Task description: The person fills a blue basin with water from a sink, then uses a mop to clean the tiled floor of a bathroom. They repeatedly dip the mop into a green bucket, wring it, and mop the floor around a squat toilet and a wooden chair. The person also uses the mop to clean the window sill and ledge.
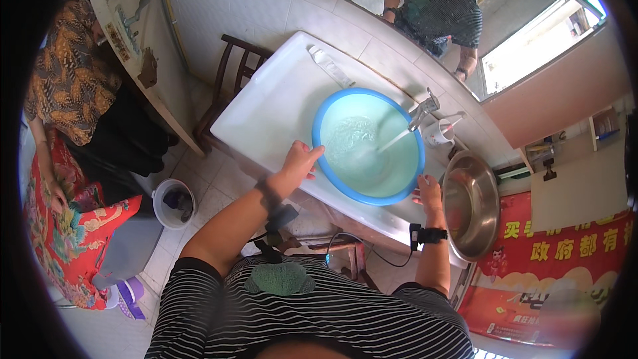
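A pale turquoise plastic basin with a blue rim (369, 201) stands on a white ceramic sink (269, 94). Water runs into it from a chrome faucet (423, 109) and ripples across the water inside. My left hand (298, 163) is at the rim's near left side, thumb on the edge and fingers curled below. At the lower right of the rim is my right hand (428, 193), its fingertips against the edge and outer wall. Each wrist wears a dark band. The undersides of the fingers are partly hidden.
A white tube (329, 66) and a white mug (438, 133) sit along the sink's back. A stainless steel bowl (491, 204) leans at the right. Left are a wooden chair (224, 70), a bucket (174, 222) and another person (75, 70) beside red floral cloth (84, 239).
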A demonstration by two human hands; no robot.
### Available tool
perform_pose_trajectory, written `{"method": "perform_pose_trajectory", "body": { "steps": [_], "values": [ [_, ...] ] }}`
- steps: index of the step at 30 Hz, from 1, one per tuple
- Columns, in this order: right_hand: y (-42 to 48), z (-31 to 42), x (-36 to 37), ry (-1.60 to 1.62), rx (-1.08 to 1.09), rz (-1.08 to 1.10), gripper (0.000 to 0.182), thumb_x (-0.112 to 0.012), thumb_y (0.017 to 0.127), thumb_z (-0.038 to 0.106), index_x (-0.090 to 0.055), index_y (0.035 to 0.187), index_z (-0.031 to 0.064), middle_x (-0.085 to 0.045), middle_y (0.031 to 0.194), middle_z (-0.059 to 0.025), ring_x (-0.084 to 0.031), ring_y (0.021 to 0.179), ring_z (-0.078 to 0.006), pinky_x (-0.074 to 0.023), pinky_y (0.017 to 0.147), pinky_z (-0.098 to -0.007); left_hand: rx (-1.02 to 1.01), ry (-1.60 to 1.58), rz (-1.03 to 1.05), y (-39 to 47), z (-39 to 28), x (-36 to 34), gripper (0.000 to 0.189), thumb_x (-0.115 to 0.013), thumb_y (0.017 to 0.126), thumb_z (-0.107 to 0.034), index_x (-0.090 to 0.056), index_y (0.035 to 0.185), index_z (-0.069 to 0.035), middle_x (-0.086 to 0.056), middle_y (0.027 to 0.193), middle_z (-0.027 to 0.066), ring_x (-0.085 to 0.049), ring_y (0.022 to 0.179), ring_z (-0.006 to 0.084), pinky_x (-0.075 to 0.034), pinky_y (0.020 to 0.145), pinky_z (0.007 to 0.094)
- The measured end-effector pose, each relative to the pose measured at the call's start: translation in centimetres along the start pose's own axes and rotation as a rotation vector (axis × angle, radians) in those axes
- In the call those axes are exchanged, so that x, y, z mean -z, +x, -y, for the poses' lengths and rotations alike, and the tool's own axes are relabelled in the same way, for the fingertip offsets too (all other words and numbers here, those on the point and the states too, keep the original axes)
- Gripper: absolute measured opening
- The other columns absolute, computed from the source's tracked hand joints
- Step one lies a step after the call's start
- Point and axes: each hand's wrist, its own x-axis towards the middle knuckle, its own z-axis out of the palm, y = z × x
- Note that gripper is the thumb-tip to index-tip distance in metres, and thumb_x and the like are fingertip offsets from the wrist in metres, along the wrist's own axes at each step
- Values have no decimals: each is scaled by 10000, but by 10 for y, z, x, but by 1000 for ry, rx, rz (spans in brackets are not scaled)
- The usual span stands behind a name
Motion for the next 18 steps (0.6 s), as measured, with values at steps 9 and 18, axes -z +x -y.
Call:
{"method": "perform_pose_trajectory", "body": {
  "steps": [9, 18],
  "values": [
    [-92, 55, -8, -72, 548, 172, 257, -500, 921, 140, -563, 1064, -63, -633, 875, -66, -572, 770, -108, -470, 624, -255, -80, -193, 97, -63, 34, 95, 387, -581, 865, -357, -540, 750, 9, -541, 606, 83, -552, 501, 165, -499, 446, 298],
    [-171, 133, -111, -243, 942, 952, 157, -466, 859, 31, -580, 904, -66, -618, 686, -113, -619, 642, -182, -503, 602, -273, -70, -692, -824, -188, 235, 257, 304, -592, 807, -113, -451, 1075, -82, -539, 824, 105, -587, 651, 224, -551, 545, 403]
  ]
}}
